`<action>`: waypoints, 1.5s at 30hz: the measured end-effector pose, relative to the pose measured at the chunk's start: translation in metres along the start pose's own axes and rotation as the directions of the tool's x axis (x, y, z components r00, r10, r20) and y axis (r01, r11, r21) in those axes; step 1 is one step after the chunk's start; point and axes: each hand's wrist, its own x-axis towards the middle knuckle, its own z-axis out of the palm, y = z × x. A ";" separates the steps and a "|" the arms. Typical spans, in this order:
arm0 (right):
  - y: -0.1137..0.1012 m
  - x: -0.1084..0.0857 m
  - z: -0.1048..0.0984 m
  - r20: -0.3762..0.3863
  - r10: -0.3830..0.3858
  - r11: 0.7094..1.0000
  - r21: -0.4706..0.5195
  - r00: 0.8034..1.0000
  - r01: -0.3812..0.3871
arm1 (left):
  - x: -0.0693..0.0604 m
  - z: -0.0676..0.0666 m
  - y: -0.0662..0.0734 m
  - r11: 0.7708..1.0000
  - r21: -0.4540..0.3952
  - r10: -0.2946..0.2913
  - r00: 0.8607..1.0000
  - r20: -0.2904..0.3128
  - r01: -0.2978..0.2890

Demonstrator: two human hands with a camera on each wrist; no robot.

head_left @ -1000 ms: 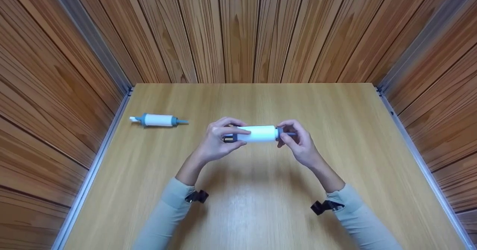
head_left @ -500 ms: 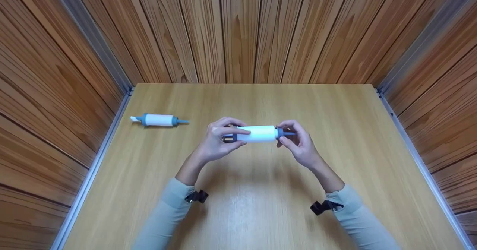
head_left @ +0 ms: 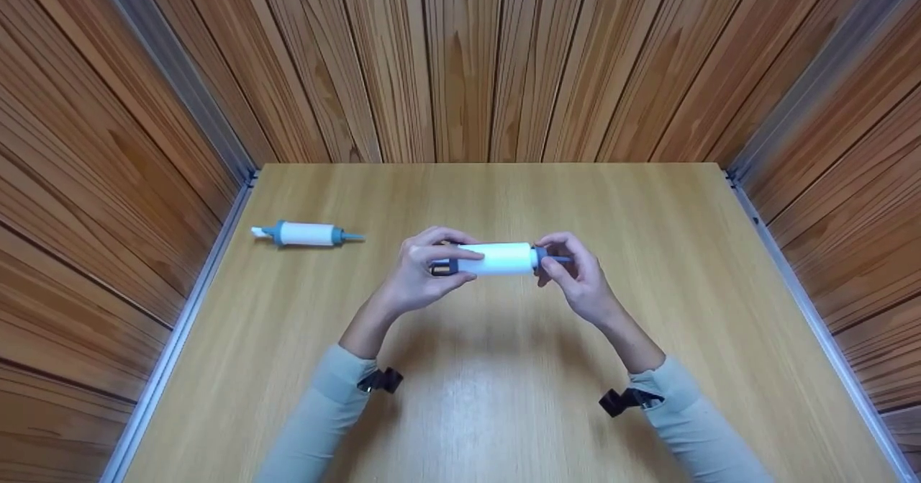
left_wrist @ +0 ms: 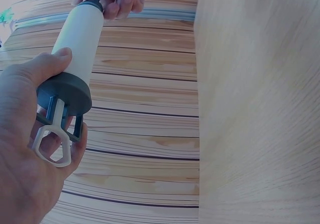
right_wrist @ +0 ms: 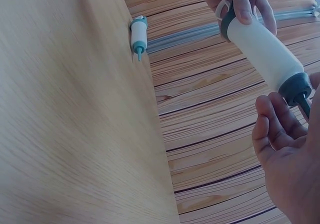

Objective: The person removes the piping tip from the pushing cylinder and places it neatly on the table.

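Pinching white, cylindrical, plastic-looking syringe (head_left: 504,258) at either end with left hand (head_left: 424,263) and right hand (head_left: 579,276); probably feeling light, stiff, gripping best by dark rear collar (left_wrist: 66,95).

White dark-capped tube (head_left: 500,258) held crosswise in mid-air

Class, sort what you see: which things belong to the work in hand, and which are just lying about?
In the work:
Held white tube, above the table
Left hand, gripping one end
Right hand, holding the other

Apparently lying about:
Second white tube, resting on the table
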 end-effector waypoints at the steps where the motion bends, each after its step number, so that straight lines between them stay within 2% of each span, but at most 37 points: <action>1: 0.000 0.000 0.000 -0.003 0.005 1.000 0.000 1.000 -0.005 | 0.000 0.000 0.000 1.000 0.003 -0.001 1.000 0.002 0.001; 21: 0.003 -0.001 0.000 0.002 -0.033 0.998 0.050 0.999 0.033 | -0.001 0.001 0.002 1.000 0.012 -0.024 1.000 0.011 0.024; 33: 0.002 0.001 0.001 -0.029 -0.014 0.999 0.039 0.999 0.015 | 0.001 0.000 0.003 0.999 0.019 -0.036 0.999 0.023 0.036; 45: 0.002 0.001 0.000 -0.013 -0.025 0.997 0.071 1.000 0.026 | 0.002 0.001 0.001 1.000 0.011 0.013 1.000 -0.002 -0.013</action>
